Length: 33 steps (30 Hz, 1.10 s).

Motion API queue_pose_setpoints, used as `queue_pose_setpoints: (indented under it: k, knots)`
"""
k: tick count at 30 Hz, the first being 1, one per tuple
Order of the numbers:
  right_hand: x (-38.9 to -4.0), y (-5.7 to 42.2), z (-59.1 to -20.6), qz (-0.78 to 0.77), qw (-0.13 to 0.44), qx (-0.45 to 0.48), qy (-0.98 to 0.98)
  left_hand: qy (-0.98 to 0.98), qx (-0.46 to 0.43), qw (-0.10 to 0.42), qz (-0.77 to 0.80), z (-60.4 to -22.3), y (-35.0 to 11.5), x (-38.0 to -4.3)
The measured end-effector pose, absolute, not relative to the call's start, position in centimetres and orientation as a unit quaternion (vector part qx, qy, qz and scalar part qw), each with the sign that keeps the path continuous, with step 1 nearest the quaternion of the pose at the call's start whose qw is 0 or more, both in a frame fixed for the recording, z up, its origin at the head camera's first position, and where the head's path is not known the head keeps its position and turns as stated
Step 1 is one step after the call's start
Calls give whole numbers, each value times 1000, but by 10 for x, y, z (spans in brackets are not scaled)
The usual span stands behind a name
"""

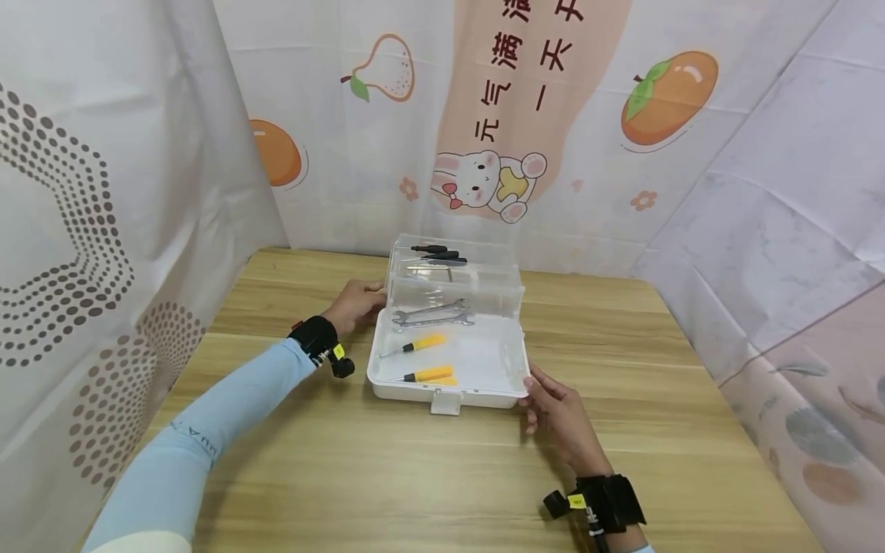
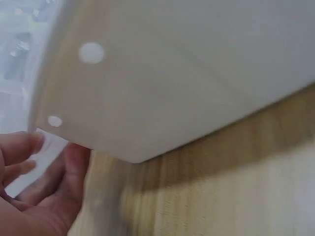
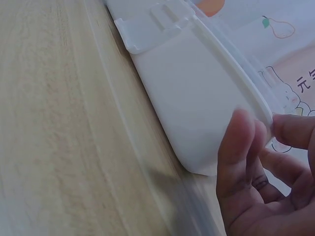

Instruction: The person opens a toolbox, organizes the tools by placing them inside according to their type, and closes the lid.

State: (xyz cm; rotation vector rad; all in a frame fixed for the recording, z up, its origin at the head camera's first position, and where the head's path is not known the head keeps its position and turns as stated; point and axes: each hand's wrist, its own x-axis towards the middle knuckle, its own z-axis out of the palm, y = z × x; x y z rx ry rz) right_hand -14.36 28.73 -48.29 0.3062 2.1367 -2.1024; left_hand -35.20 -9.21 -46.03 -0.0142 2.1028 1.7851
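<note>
A white plastic toolbox (image 1: 448,394) stands open on the table, its clear tiered trays (image 1: 452,296) folded up at the back. My left hand (image 1: 356,305) grips its back left corner; in the left wrist view, fingers and thumb bend round that corner of the white side wall (image 2: 162,93). At the front right corner my right hand (image 1: 558,415) pinches the rim, thumb on the edge and fingers along the outside of the wall (image 3: 192,93). Inside lie silver wrenches (image 1: 432,316), a yellow-handled screwdriver (image 1: 429,342) and more yellow handles (image 1: 432,373) near the front.
Black-handled tools (image 1: 439,254) and an L-shaped hex key (image 1: 449,274) sit in the upper trays. The front latch (image 1: 445,402) hangs down. A wood-grain table (image 1: 387,476) carries the box, with printed curtains (image 1: 588,184) behind and on both sides.
</note>
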Motion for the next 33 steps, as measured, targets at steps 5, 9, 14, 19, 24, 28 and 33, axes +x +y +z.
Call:
queue_pose_setpoints:
  k: [5, 9, 14, 19, 24, 28, 33]
  knots:
    - [-144, 287, -482, -694, 67, 102, 709, 751, 48, 127, 646, -462, -94, -349]
    - [-143, 288, -482, -696, 61, 105, 708, 752, 70, 79, 651, -460, -96, -347]
    - [-143, 288, -482, -695, 66, 101, 709, 751, 97, 46, 652, -461, -99, -344]
    - [-144, 287, -482, -696, 69, 99, 708, 752, 129, 4, 646, -462, -102, -341]
    - [-144, 286, -482, -696, 64, 97, 708, 751, 155, -31, 641, -463, -104, -336]
    - [-144, 286, -483, -696, 63, 94, 709, 762, 159, -67, 624, -462, -105, -330]
    - [-145, 286, -484, -697, 61, 90, 709, 775, 162, -86, 605, -459, -107, -325]
